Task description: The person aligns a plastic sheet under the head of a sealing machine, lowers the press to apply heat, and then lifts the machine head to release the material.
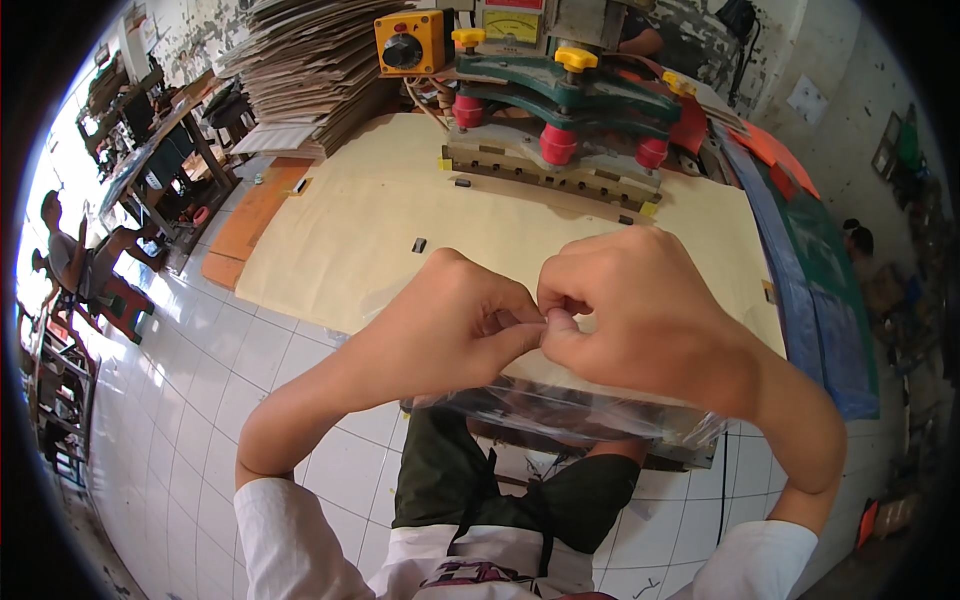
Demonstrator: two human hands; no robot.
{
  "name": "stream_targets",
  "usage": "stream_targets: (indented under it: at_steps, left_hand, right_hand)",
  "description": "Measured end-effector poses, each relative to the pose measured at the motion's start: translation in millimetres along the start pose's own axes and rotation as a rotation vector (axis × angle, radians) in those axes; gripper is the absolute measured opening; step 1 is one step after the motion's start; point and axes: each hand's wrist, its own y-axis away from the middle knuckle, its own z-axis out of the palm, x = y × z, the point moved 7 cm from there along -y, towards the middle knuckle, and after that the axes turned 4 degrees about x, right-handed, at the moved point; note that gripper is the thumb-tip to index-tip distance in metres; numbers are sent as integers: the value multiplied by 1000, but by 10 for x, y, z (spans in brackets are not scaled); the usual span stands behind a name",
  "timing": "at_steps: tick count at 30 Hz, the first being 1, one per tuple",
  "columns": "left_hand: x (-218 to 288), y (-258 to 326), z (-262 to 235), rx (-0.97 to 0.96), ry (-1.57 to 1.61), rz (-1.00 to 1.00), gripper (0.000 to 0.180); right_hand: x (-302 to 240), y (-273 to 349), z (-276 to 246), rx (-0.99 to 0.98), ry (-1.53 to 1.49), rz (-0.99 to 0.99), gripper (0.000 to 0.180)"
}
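My left hand and my right hand meet above the near part of a cream-covered table. Both are closed, thumbs and fingertips pinched and touching at the middle. Whatever lies between the fingertips is too small or hidden to make out. Below the hands, clear plastic film hangs along the table's near edge. A small black piece lies on the cream surface, beyond my left hand. Two other small dark pieces lie farther back, by the base of a press with green plates, red spacers and yellow knobs.
An orange control box with a black dial stands at the back. A tall stack of boards rises at the back left. Blue and green sheets line the right side. Far left, a person sits beyond the tiled floor.
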Motion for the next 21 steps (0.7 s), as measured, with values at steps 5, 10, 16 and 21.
stream_targets:
  at_steps: [5, 10, 16, 21]
  left_hand:
    - [-57, -31, -15, -65, -53, -64, 13]
    - [-60, -21, 25, -38, 1, -74, 11]
    - [-40, -31, 59, -52, -25, -51, 11]
    - [-70, -29, 78, -36, 18, -46, 11]
  right_hand:
    - [54, 28, -19, -2, -81, -8, 11]
    - [-41, 51, -1, 20, 21, -58, 9]
    - [-216, 97, 103, 148, 292, -166, 10]
    - [-143, 97, 135, 183, 192, -133, 11]
